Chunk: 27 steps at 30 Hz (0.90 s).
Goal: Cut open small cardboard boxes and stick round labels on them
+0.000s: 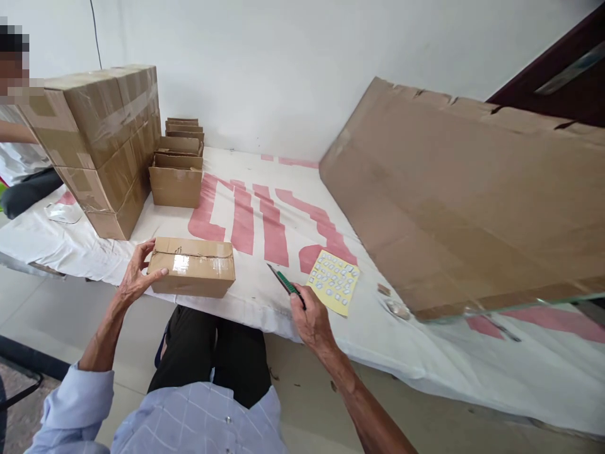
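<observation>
A small taped cardboard box point(193, 266) lies on the white cloth-covered table point(255, 290) near its front edge. My left hand point(137, 274) grips the box's left end, fingers curled over the top and thumb along the side. My right hand point(309, 318) is closed around a green utility knife point(283, 282), whose blade end points up and left over the cloth. Just right of the knife lies a yellow sticker sheet point(333, 281) with rows of small round labels.
A stack of large taped cartons point(101, 145) stands at the back left, with several small open boxes point(177, 170) beside it. A big flat cardboard sheet point(472, 195) leans over the table's right side. Another person sits at the far left point(19, 157).
</observation>
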Each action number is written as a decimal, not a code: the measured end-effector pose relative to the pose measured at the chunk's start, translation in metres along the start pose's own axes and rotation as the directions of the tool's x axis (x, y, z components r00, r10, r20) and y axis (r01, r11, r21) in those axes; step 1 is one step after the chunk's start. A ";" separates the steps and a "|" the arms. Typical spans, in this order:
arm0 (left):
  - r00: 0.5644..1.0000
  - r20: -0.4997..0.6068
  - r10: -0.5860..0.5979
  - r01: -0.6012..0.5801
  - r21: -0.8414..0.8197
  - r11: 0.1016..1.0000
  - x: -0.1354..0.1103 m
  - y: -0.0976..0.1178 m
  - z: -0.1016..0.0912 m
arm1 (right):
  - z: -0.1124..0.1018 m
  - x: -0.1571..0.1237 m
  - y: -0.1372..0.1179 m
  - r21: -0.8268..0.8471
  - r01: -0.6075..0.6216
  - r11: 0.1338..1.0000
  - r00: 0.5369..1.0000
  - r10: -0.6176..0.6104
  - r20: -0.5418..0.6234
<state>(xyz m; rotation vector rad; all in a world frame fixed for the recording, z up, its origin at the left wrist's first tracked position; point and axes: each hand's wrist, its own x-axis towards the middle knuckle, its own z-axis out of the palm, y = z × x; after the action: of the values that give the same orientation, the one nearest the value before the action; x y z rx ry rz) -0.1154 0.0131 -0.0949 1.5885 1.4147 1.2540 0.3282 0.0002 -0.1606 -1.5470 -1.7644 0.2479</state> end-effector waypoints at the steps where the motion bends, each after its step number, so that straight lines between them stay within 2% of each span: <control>1: 1.000 0.019 0.015 -0.014 -0.035 0.999 0.002 -0.003 -0.001 | -0.007 0.005 -0.012 0.057 -0.027 0.998 0.999 0.026 0.018; 3: 0.998 0.054 0.036 -0.031 -0.084 0.996 0.006 -0.006 -0.001 | -0.020 0.018 -0.039 0.163 -0.066 0.984 0.993 0.049 0.108; 6: 0.994 0.090 0.065 -0.055 -0.114 0.992 0.007 -0.008 0.003 | -0.034 0.039 -0.081 0.284 -0.041 0.958 0.969 -0.031 0.244; 9: 0.990 0.108 0.094 -0.084 -0.097 0.992 0.004 -0.007 0.013 | -0.038 0.063 -0.116 0.343 0.073 0.936 0.929 -0.189 0.319; 12: 0.988 0.107 0.108 -0.101 -0.066 0.993 -0.001 -0.005 0.023 | -0.034 0.089 -0.140 0.321 0.208 0.924 0.861 -0.328 0.389; 18: 0.990 0.101 0.097 -0.091 -0.059 0.994 -0.005 -0.004 0.029 | -0.023 0.122 -0.165 0.265 0.360 0.895 0.738 -0.446 0.506; 27: 0.990 0.095 0.104 -0.101 -0.044 0.994 -0.004 -0.005 0.030 | -0.011 0.136 -0.187 0.099 0.498 0.861 0.660 -0.451 0.601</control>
<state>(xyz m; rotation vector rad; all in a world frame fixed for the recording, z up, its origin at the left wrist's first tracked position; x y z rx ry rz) -0.0887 0.0132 -0.1099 1.6905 1.2544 1.2376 0.1959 0.0744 0.0140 -1.0313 -2.6537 0.4569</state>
